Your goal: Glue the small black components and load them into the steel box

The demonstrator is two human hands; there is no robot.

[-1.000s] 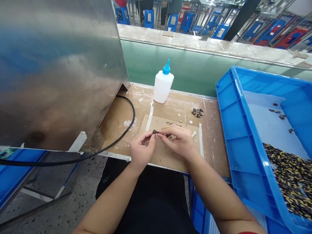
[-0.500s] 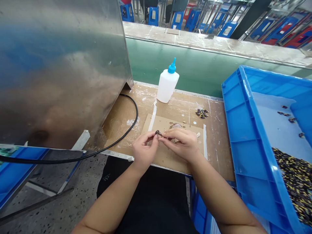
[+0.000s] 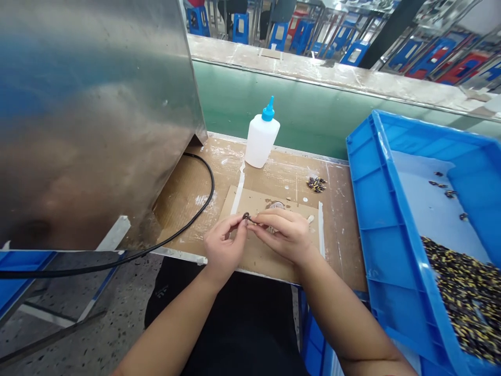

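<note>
My left hand [image 3: 224,243] and my right hand [image 3: 287,233] meet over a cardboard sheet [image 3: 270,264]. Pinched between the fingertips of both is a small dark piece [image 3: 246,215] with a rounded end; the rest of it is covered by fingers, and its kind is too small to tell. Just beyond my right hand sits a small round clear dish [image 3: 277,205], partly hidden, with brown smears beside it. Farther back lies a little pile of black-and-yellow pieces [image 3: 316,184]. A white squeeze bottle [image 3: 261,141] with a blue nozzle stands upright behind the sheet.
A blue crate [image 3: 366,209] on the right holds many black-and-yellow pieces [image 3: 462,297]. On the left a large metal housing [image 3: 97,125] rises beside a black cable [image 3: 188,230] that curves over the table. A green belt [image 3: 313,115] runs along the back.
The whole view has shifted slightly, so everything appears a little farther left. Both hands still pinch the small dark piece in nearly the same pose.
</note>
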